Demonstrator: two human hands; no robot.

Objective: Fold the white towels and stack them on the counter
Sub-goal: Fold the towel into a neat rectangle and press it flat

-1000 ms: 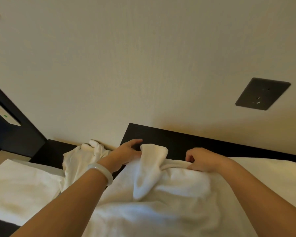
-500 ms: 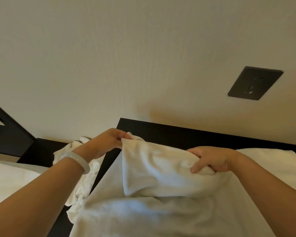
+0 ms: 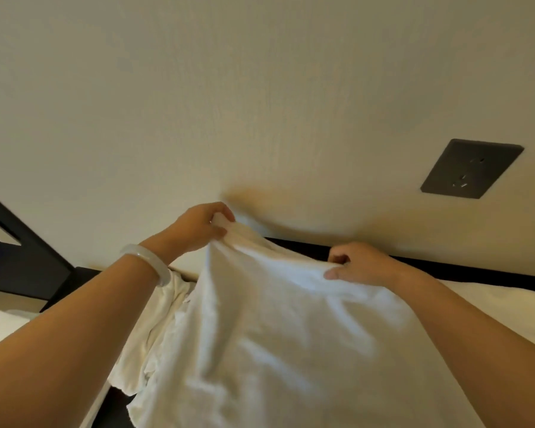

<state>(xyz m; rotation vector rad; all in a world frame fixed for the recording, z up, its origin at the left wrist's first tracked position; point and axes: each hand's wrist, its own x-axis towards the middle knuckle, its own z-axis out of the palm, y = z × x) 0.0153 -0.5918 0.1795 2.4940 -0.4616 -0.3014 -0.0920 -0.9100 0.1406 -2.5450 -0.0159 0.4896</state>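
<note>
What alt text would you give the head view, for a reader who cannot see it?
The left hand and right hand hold up a white towel by its top edge before a beige wall. Another crumpled towel lies beside it, left.

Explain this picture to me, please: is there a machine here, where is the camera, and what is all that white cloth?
There is no machine here: a person works with two bare hands. The one camera is worn on the person's head, so it looks forward and down along both forearms. The left hand, with a pale bangle on its wrist, pinches an upper corner of a white towel and holds it up. The right hand grips the same top edge further along. The towel hangs from both hands and fills the lower middle of the picture. To its left a crumpled white cloth lies over a dark counter. More white cloth lies flat at the right. Behind is a cream wall with a dark socket plate.
</note>
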